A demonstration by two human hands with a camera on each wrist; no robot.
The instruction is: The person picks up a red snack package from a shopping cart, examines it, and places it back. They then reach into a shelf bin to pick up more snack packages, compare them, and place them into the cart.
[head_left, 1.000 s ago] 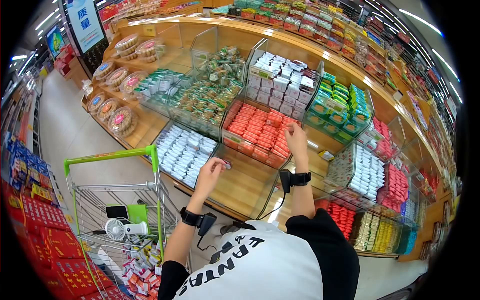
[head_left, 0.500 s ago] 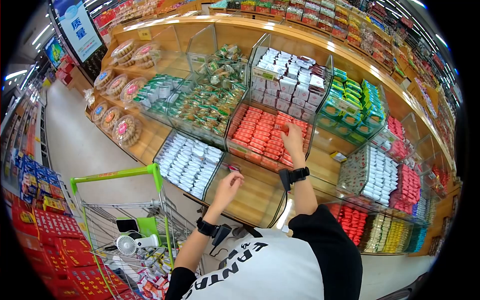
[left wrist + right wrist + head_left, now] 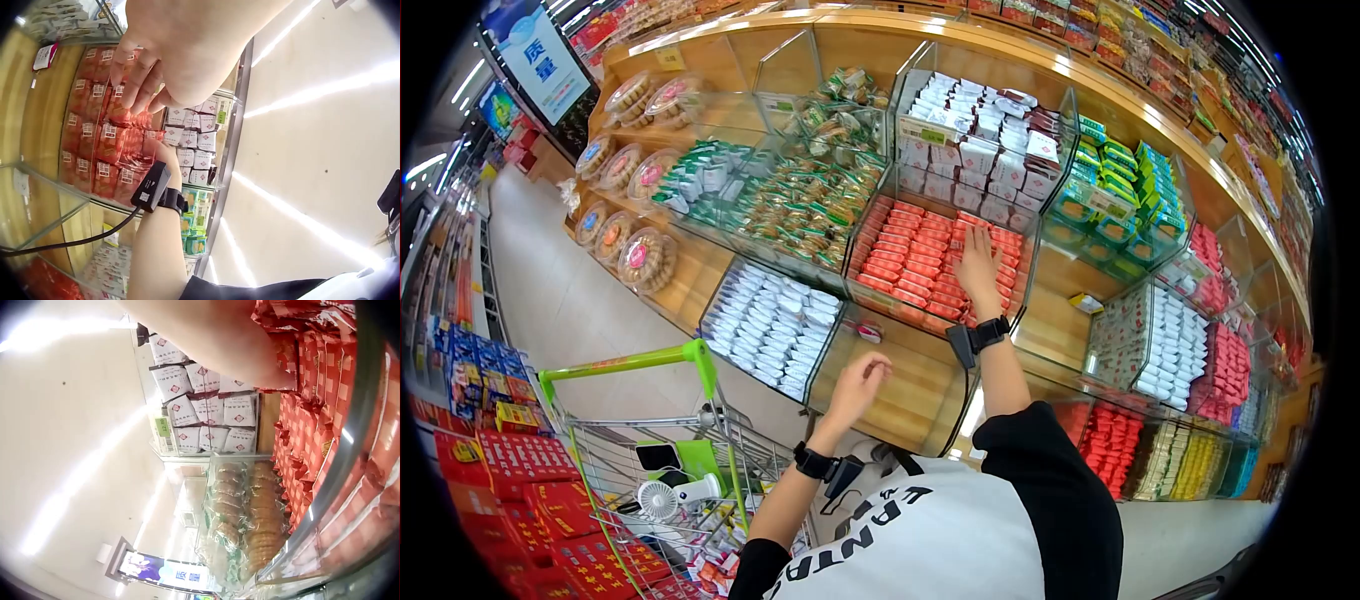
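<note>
Over the bin of red packets, my right hand reaches down with its fingers spread on the packets at the bin's right part. The right wrist view shows the hand close against red packets; its fingertips are hidden there. My left hand hangs above the wooden shelf board with loosely bent fingers and nothing in them. In the left wrist view that hand is in front of the red packets. A small packet lies on the board.
White packets fill a bin on the left. White-and-brown packets stand behind the red ones, green packets to the right. A shopping cart stands at lower left, beside red boxes. Clear dividers separate the bins.
My right hand has gone from above the red packets down onto them, its fingers straightening. My left hand has moved right and lower, away from the small packet.
</note>
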